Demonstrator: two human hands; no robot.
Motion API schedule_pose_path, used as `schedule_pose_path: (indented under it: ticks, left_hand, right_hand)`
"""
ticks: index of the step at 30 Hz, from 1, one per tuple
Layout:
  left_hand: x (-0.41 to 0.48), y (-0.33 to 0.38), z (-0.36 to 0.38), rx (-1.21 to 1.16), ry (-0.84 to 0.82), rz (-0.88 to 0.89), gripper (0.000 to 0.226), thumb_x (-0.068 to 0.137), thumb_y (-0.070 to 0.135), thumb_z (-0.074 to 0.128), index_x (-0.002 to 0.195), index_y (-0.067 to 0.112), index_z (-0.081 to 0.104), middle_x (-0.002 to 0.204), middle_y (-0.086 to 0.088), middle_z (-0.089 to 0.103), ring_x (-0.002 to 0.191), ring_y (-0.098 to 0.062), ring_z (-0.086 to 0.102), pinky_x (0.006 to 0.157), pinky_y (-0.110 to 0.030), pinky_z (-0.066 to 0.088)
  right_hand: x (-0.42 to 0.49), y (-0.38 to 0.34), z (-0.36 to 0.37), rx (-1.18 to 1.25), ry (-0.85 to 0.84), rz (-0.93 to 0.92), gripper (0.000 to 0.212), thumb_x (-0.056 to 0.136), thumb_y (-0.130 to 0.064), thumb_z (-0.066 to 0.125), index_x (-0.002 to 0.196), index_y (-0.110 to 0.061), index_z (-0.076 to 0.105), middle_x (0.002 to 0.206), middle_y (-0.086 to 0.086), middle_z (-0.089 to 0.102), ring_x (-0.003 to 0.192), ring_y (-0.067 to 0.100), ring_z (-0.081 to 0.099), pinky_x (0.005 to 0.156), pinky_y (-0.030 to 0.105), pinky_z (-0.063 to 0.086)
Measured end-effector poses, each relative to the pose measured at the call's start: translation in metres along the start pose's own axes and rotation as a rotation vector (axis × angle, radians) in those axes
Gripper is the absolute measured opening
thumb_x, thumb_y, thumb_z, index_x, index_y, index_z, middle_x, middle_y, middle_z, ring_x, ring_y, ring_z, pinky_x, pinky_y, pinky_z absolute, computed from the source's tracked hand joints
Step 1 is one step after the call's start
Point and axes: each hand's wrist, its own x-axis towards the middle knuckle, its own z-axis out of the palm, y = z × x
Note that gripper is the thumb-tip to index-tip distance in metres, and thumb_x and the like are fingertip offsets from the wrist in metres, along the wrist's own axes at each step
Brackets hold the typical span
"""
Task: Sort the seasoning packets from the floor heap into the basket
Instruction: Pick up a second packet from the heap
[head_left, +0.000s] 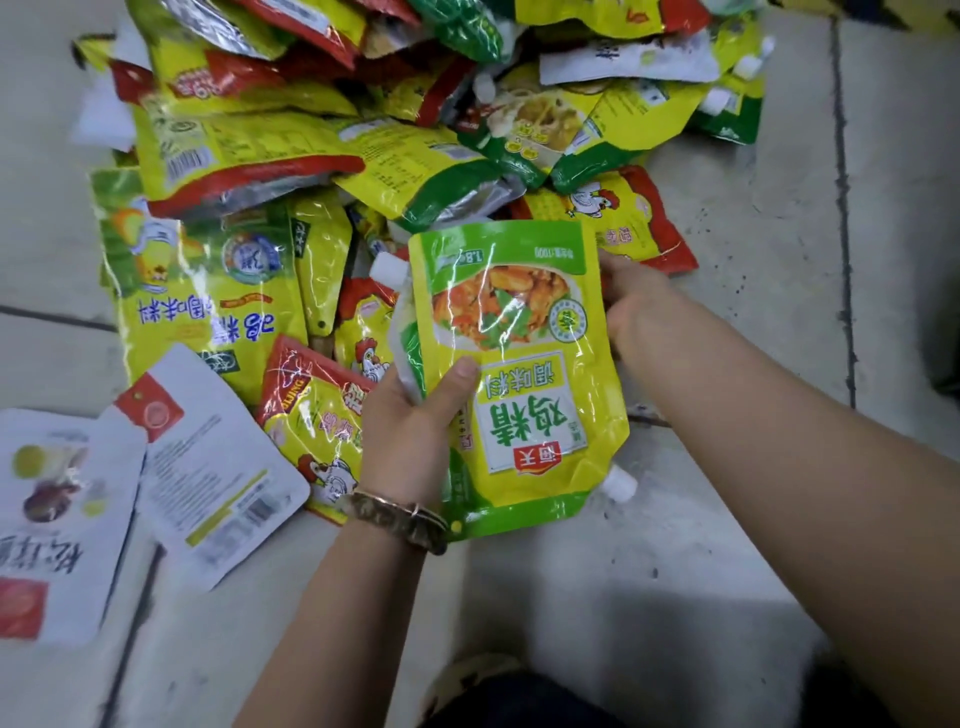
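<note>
Seasoning pouch (519, 364), a yellow-and-green glossy plastic sachet with a white spout (621, 483) at one corner, is held above the floor between both your hands. It sits just in front of the heap of yellow, red and green foil packets (311, 130). Your left hand (410, 431) grips its near left edge, with the thumb (457, 379) pressed flat on the printed face and the fingers curled behind. Your right hand (631, 306) holds the far right edge. Its fingers are hidden behind the film, so how tightly it closes cannot be confirmed. The basket is not in view.

Recommendation: support the seasoning pouch at both edges while you read the label. Then carry it by a firm pinch on the sealed border, not by the spout. The film looks slick and crinkled, with hard glare, and will likely slide against neighbouring packets. The body appears soft, so expect sag. Flat white packets (208, 467) lie to one side on the pale tiled floor (727, 519).
</note>
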Motion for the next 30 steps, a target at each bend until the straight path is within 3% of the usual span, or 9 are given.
schedule_pose_path:
  ticks: [3, 6, 9, 12, 15, 18, 22, 26, 30]
  left_hand:
    - [-0.001, 0.001, 0.001, 0.005, 0.001, -0.003, 0.011, 0.079, 0.019, 0.072, 0.090, 0.018, 0.070, 0.093, -0.005, 0.074, 0.090, -0.028, 0.070, 0.086, -0.055, 0.052]
    - [-0.001, 0.000, 0.002, 0.000, 0.005, -0.014, 0.014, 0.077, 0.024, 0.073, 0.089, 0.018, 0.070, 0.093, -0.005, 0.074, 0.090, -0.030, 0.070, 0.086, -0.056, 0.052]
    - [-0.002, 0.002, 0.004, 0.012, 0.001, -0.010, 0.012, 0.080, 0.023, 0.072, 0.091, 0.019, 0.070, 0.093, -0.003, 0.074, 0.091, -0.027, 0.070, 0.087, -0.054, 0.052]
    - [-0.001, 0.004, 0.008, 0.012, -0.013, 0.016, 0.015, 0.087, 0.017, 0.065, 0.102, 0.016, 0.069, 0.098, -0.003, 0.073, 0.093, -0.022, 0.069, 0.088, -0.044, 0.053]
    - [0.003, 0.009, 0.016, 0.011, -0.022, 0.024, 0.012, 0.091, 0.017, 0.060, 0.100, 0.018, 0.068, 0.087, 0.010, 0.072, 0.080, -0.005, 0.068, 0.073, -0.021, 0.054]
    - [0.009, 0.017, 0.029, 0.006, -0.037, -0.024, 0.014, 0.093, 0.017, 0.058, 0.083, 0.021, 0.067, 0.089, 0.000, 0.071, 0.093, -0.026, 0.068, 0.086, -0.039, 0.053]
    - [0.013, 0.041, 0.053, -0.018, -0.049, -0.063, 0.011, 0.089, 0.027, 0.062, 0.083, 0.018, 0.061, 0.090, 0.000, 0.068, 0.093, -0.025, 0.065, 0.089, -0.041, 0.051]
    - [0.002, 0.079, 0.078, -0.166, -0.095, 0.002, 0.010, 0.095, 0.013, 0.054, 0.096, 0.017, 0.063, 0.103, -0.008, 0.069, 0.099, -0.032, 0.066, 0.089, -0.050, 0.053]
    - [-0.015, 0.127, 0.101, -0.172, -0.134, 0.141, 0.007, 0.090, 0.011, 0.062, 0.091, 0.016, 0.066, 0.102, -0.008, 0.071, 0.097, -0.030, 0.068, 0.090, -0.053, 0.051]
  right_hand:
    - [0.033, -0.008, 0.001, -0.113, 0.057, -0.082, 0.019, 0.082, -0.023, 0.073, 0.088, -0.008, 0.063, 0.062, 0.007, 0.067, 0.048, 0.021, 0.062, 0.043, 0.036, 0.054]
    - [0.012, -0.016, -0.001, 0.054, 0.072, -0.156, 0.007, 0.089, -0.006, 0.061, 0.084, -0.006, 0.056, 0.050, 0.009, 0.061, 0.042, 0.022, 0.059, 0.029, 0.030, 0.046]
    - [-0.006, -0.020, -0.009, 0.240, 0.022, -0.219, 0.012, 0.090, 0.006, 0.052, 0.086, -0.006, 0.055, 0.075, 0.011, 0.059, 0.060, 0.021, 0.058, 0.047, 0.031, 0.055]
    - [-0.017, -0.021, -0.035, 0.115, 0.079, -0.401, 0.017, 0.083, 0.014, 0.055, 0.088, -0.002, 0.058, 0.083, 0.011, 0.063, 0.073, 0.024, 0.063, 0.081, 0.044, 0.056]
    - [-0.036, -0.024, -0.066, -0.122, 0.157, -0.561, 0.039, 0.081, 0.014, 0.054, 0.117, -0.003, 0.054, 0.093, 0.007, 0.066, 0.076, 0.018, 0.065, 0.064, 0.030, 0.058]
    - [-0.064, -0.042, -0.096, -0.222, 0.182, -0.652, 0.035, 0.084, 0.012, 0.050, 0.106, -0.015, 0.056, 0.081, -0.006, 0.060, 0.062, 0.004, 0.060, 0.049, 0.018, 0.051]
    - [-0.105, -0.079, -0.115, -0.255, 0.246, -0.769, 0.032, 0.080, 0.006, 0.049, 0.080, -0.026, 0.054, 0.083, -0.008, 0.062, 0.071, 0.008, 0.065, 0.073, 0.036, 0.057]
    - [-0.151, -0.123, -0.115, -0.310, 0.300, -0.913, 0.027, 0.088, 0.004, 0.044, 0.085, -0.021, 0.055, 0.084, -0.003, 0.063, 0.083, 0.018, 0.067, 0.079, 0.041, 0.057]
    - [-0.212, -0.163, -0.119, -0.446, 0.253, -1.074, 0.028, 0.087, 0.003, 0.048, 0.103, -0.013, 0.064, 0.074, -0.009, 0.060, 0.053, -0.002, 0.060, 0.052, 0.019, 0.054]
